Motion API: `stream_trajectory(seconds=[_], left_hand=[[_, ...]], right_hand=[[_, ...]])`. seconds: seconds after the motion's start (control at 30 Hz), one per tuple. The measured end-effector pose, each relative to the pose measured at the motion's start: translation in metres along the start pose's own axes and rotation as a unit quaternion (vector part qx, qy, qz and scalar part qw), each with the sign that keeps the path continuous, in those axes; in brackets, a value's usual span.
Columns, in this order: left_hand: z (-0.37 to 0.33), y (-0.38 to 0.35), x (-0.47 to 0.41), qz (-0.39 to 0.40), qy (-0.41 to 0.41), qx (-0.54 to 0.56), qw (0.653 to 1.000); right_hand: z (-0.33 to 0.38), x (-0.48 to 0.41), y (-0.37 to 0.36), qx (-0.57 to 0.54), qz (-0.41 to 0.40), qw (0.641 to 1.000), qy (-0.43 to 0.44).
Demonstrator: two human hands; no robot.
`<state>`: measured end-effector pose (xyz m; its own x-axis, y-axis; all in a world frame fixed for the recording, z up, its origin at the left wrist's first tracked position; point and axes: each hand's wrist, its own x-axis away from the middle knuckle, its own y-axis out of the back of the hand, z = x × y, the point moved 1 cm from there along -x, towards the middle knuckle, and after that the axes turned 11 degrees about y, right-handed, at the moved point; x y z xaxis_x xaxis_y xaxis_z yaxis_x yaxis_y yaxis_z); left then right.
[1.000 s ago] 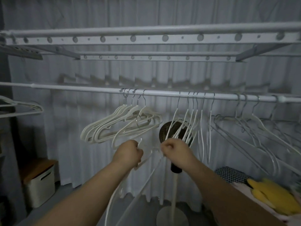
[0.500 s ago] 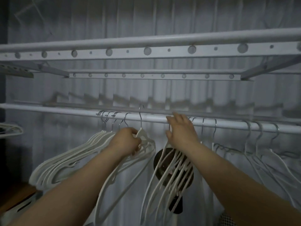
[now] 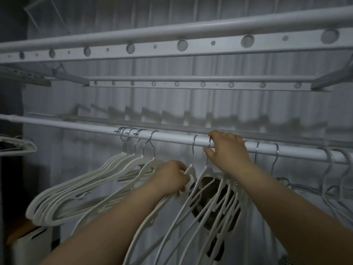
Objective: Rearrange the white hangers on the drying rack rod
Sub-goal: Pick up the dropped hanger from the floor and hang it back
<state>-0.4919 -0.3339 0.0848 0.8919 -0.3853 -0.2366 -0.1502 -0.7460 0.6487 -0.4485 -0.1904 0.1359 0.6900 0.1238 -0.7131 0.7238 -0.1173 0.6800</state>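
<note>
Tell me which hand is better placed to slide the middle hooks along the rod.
Probably the right hand: it grips the rod at those hooks; left hand grips a hanger below.

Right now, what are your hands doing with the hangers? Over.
Left hand grips a white hanger below the rod. Right hand on the rod, pinching a hook. Dark fan behind the bunch, not blocking.

The light in here is dim, grey and flat. A pale pleated curtain covers the whole back, with shadows banding its folds. The wall on the left goes dark. Low in that corner sits a white plastic storage box with a wooden lid. A black round fan stands before the curtain.
</note>
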Motion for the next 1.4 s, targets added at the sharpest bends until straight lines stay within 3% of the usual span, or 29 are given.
stream_trajectory(seconds=[0.13,0.27,0.37,0.47,0.67,0.83,1.0,1.07,1.23,1.4], left_hand=[[0.003,0.006,0.002,0.018,0.032,0.068,0.997],[0.025,0.036,0.007,-0.092,-0.006,0.056,0.994],[0.050,0.069,0.013,-0.196,0.011,-0.011,0.981],[0.077,0.097,0.017,-0.242,0.023,-0.080,0.967],[0.126,0.120,0.018,-0.173,0.021,-0.178,0.968],[0.146,0.119,0.012,-0.164,-0.013,-0.292,0.942],[0.154,0.112,0.005,-0.176,-0.046,-0.410,0.893],[0.155,0.110,0.003,-0.182,-0.052,-0.414,0.891],[0.149,0.110,-0.001,-0.167,-0.035,-0.353,0.920],[0.133,0.110,-0.001,-0.205,-0.063,-0.354,0.910]], right_hand=[[0.009,-0.002,0.000,0.008,-0.022,1.000,-0.005],[0.027,-0.012,0.003,0.008,-0.038,0.999,0.022],[0.050,-0.025,0.003,0.000,-0.023,0.998,0.050],[0.078,-0.040,-0.003,-0.013,0.011,0.997,0.076],[0.127,-0.074,-0.025,-0.001,0.070,0.993,0.097],[0.139,-0.086,-0.041,0.042,0.096,0.993,0.050],[0.132,-0.080,-0.043,0.075,0.087,0.993,0.011],[0.127,-0.076,-0.042,0.078,0.084,0.993,0.003],[0.112,-0.065,-0.035,0.077,0.081,0.994,-0.009],[0.091,-0.051,-0.024,0.082,0.081,0.993,-0.015]])
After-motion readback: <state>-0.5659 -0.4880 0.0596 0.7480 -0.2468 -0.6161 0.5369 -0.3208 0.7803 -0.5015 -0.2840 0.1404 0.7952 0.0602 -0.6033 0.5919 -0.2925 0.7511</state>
